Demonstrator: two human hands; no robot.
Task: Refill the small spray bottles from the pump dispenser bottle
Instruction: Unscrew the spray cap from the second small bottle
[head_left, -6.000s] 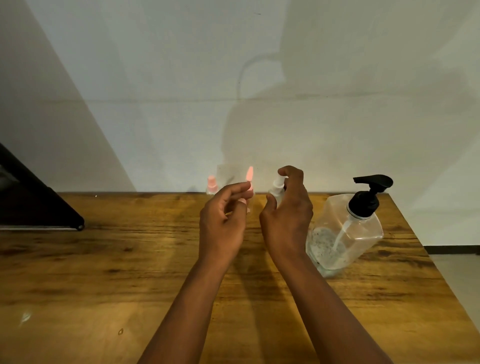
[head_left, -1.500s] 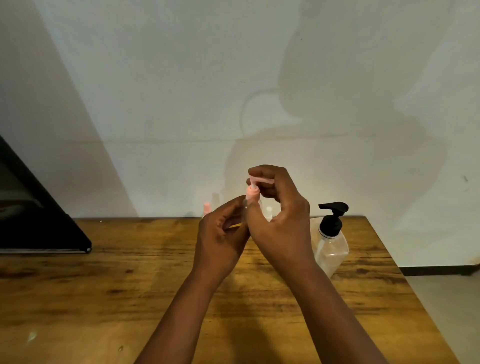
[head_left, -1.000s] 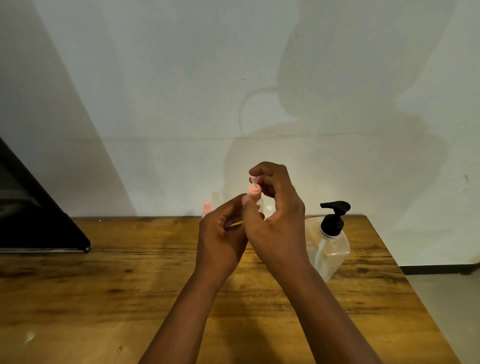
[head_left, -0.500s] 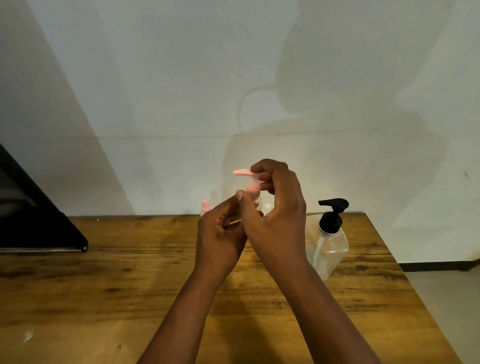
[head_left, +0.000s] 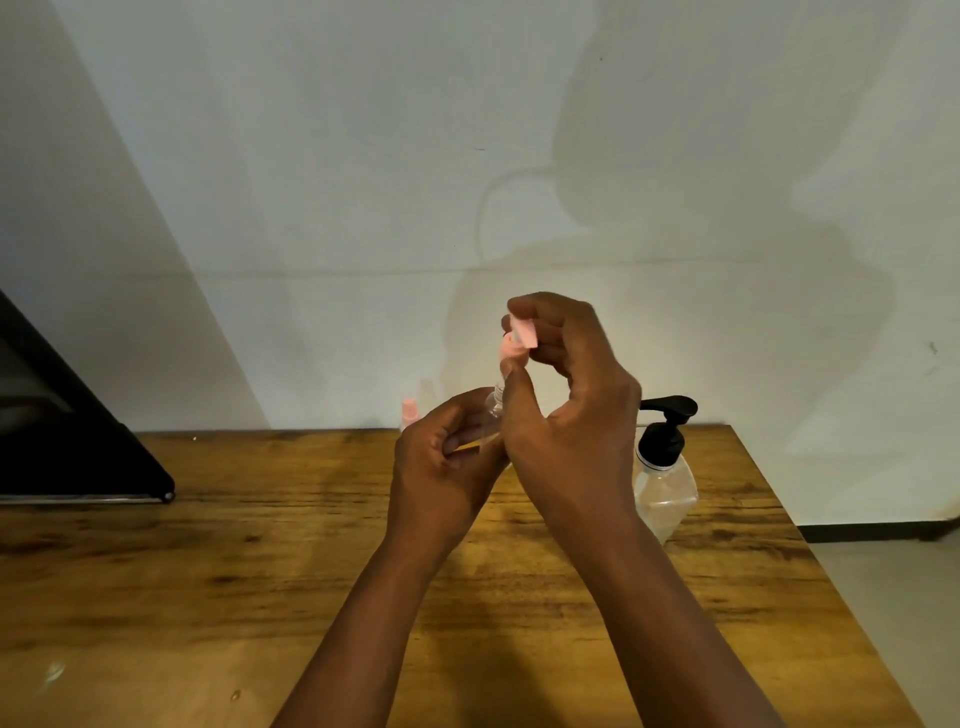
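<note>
My left hand (head_left: 441, 467) grips a small clear spray bottle (head_left: 494, 402) above the wooden table (head_left: 208, 571); most of the bottle's body is hidden in my fingers. My right hand (head_left: 571, 415) pinches the bottle's pink spray top (head_left: 519, 338) between thumb and fingers. The pump dispenser bottle (head_left: 665, 478), clear with a black pump head, stands on the table just right of my right hand. Another small bottle with a pink top (head_left: 409, 411) stands at the table's back edge against the wall.
A dark flat object (head_left: 67, 441) lies at the table's left side, running out of frame. The table's right edge falls off to a pale floor (head_left: 893, 623). A white wall rises directly behind the table.
My right hand's fingers have turned on the pink top, whose flat part has swung from pointing left to facing me. Both hands stay at the same spot above the table.
</note>
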